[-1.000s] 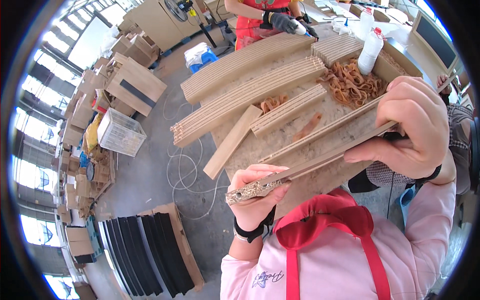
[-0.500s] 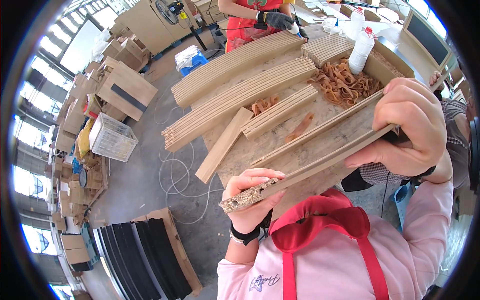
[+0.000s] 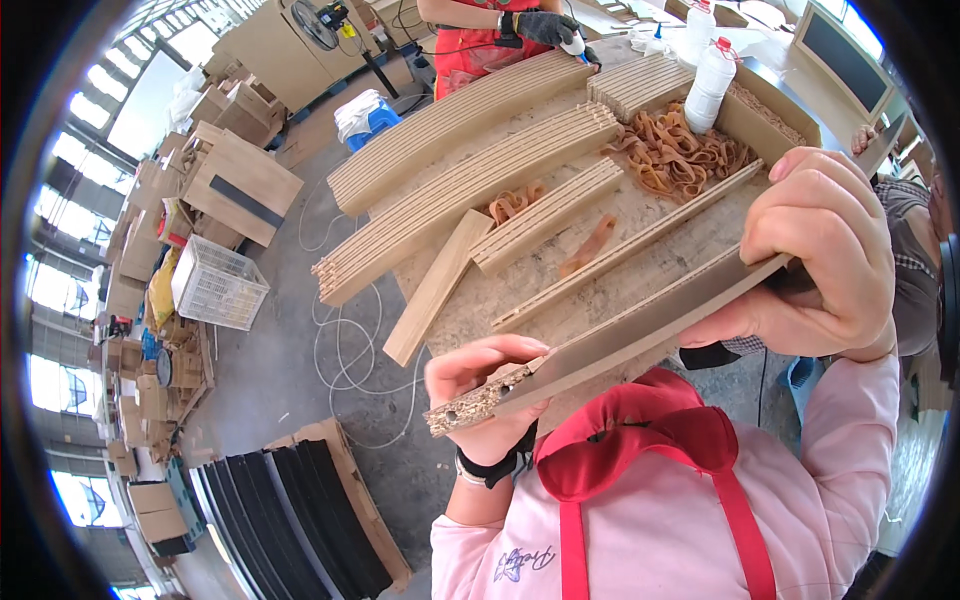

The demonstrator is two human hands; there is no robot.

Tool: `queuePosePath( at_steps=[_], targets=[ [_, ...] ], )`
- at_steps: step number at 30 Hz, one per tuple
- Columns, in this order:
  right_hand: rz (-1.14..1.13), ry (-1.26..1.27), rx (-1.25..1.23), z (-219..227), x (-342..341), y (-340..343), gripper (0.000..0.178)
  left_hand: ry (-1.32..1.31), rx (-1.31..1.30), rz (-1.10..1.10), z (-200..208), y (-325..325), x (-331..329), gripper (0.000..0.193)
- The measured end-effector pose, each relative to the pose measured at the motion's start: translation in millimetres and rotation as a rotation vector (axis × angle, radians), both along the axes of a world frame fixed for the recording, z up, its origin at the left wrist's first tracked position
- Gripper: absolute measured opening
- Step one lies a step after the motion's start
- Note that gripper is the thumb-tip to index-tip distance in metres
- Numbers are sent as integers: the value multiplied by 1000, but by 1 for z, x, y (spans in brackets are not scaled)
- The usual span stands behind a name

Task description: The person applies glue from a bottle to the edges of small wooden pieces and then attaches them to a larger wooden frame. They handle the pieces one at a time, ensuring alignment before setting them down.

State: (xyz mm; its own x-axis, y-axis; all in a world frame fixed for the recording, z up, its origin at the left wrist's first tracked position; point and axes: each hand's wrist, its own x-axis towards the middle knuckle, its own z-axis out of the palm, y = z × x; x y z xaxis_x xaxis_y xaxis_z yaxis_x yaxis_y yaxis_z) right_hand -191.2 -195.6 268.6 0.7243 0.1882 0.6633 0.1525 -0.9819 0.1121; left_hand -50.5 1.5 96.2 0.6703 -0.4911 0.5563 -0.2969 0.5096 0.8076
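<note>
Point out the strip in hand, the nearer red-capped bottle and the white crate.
Held strip (image 3: 635, 331), head view, middle of its long face.
Nearer red-capped bottle (image 3: 708, 90), head view, white body.
White crate (image 3: 220, 287), head view, its side.

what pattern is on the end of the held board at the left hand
The board end is speckled, tan with darker brown flecks; the head view shows it.

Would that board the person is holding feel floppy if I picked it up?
Probably stiff: the board shows no obvious sag between the left hand and right hand. Its rough, flecked end suggests pressed chips, so corners may crumble if knocked. Being thin, it might tip easily if stood on edge.
</note>
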Motion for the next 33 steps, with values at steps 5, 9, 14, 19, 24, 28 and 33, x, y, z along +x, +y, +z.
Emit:
queuePosePath(
  at_steps=[5,9,14,19,24,28,33],
  targets=[
    [-1,-27,-25,5,-1,3,64,-83,76,229,-41,4,-3,90],
    [60,-67,-21,-2,0,-5,65,-162,227,347,-97,6,-6,76],
    [44,-97,-20,-4,6,-3,63,155,142,162,-116,4,-15,31],
    [131,-204,28,-13,19,-3,58,53,297,18,-97,16,-1,30],
    [115,-223,51,-30,27,1,53,149,296,-155,-79,11,14,26],
    [150,-200,59,-25,33,-3,50,109,321,-136,-78,12,12,27],
    [97,-116,98,-27,28,-9,48,161,373,-173,-83,10,13,27]
  ],
)
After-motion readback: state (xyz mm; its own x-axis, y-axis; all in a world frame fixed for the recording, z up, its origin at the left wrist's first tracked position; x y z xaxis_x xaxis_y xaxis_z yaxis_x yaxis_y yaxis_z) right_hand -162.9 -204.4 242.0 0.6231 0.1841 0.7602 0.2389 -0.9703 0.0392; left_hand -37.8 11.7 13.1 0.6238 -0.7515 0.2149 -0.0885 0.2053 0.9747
